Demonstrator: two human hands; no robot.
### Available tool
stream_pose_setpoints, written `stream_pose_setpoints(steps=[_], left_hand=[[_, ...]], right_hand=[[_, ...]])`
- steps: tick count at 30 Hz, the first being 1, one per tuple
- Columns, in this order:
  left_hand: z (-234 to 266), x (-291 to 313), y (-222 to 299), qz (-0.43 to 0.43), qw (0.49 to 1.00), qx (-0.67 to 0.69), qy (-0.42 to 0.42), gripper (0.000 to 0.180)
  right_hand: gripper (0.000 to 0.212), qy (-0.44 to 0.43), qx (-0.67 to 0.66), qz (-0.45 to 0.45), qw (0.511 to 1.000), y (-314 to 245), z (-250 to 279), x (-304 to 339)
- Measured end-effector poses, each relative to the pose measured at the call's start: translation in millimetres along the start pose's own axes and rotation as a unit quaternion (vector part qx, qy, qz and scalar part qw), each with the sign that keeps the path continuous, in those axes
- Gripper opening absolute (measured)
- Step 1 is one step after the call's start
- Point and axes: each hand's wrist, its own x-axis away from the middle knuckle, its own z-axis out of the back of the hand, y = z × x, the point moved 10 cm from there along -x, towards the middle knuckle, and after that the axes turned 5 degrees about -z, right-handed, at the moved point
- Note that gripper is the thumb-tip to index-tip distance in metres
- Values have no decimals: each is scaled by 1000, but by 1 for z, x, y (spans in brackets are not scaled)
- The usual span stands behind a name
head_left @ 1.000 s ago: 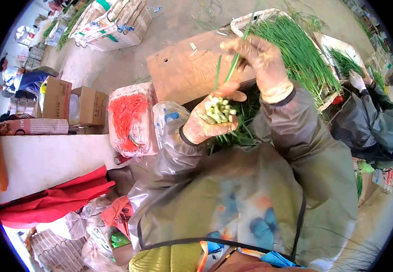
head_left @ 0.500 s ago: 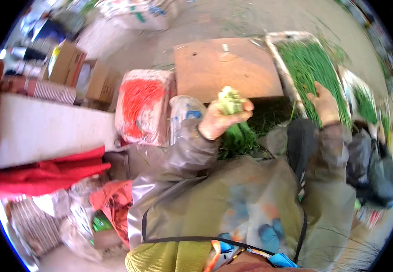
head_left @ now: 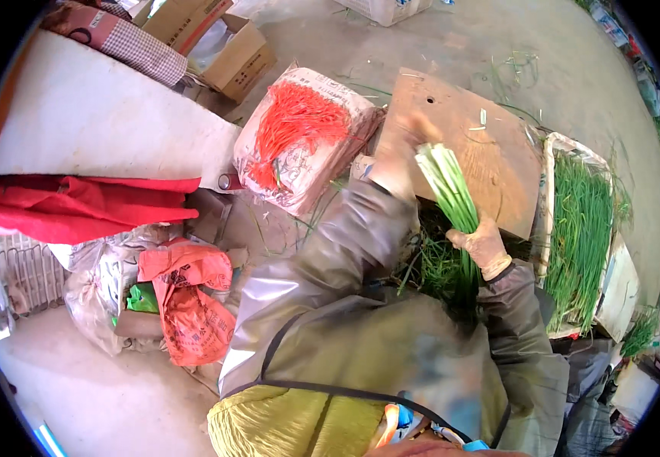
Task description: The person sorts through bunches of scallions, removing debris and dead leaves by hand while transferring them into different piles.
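Observation:
My right hand (head_left: pixel 486 247) is closed around a bunch of spring onions (head_left: pixel 450 186). Their pale, trimmed-looking stem ends point up and away from me, while the dark green leaves hang toward my apron. Just left of the stem ends, my left hand (head_left: pixel 402 148) is smeared by motion over the near left edge of a brown wooden board (head_left: pixel 490 164); its fingers cannot be made out. Beyond that hand to the left, a heap of thin red strands (head_left: pixel 299 118) lies on a pale printed package (head_left: pixel 353 114).
At right stands a white crate (head_left: pixel 549 175) of long green stalks (head_left: pixel 580 228). Loose greens (head_left: pixel 429 255) fill the dark space below the board. To the left are a white tabletop (head_left: pixel 124 114), red cloth (head_left: pixel 78 213), cardboard boxes (head_left: pixel 242 61) and an orange-red plastic bag (head_left: pixel 193 305).
The bunch has passed from my left hand to my right, which has come away from the crate. My left hand now moves fast beside the stem ends. The whole view has turned.

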Motion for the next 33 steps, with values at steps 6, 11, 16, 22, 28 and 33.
stream_pose_setpoints(steps=[6,11,16,22,28,33], left_hand=[[292,-94,58,59,859,-501,86,16],[242,-82,-43,177,404,-872,-213,26],[295,-84,-72,248,332,-892,-179,28],[271,-126,-37,218,395,-882,-133,29],[187,-150,48,61,497,-864,-50,35],[24,-155,47,-148,366,-893,-217,31]], right_hand=[[41,41,-206,-138,968,60,28,-20],[50,11,-192,-206,959,128,14,-19],[38,2,-184,-195,963,105,-8,-19],[47,-16,-204,-195,959,112,-13,-45],[52,36,167,-117,978,86,30,-128],[36,218,92,-199,951,215,175,-124]])
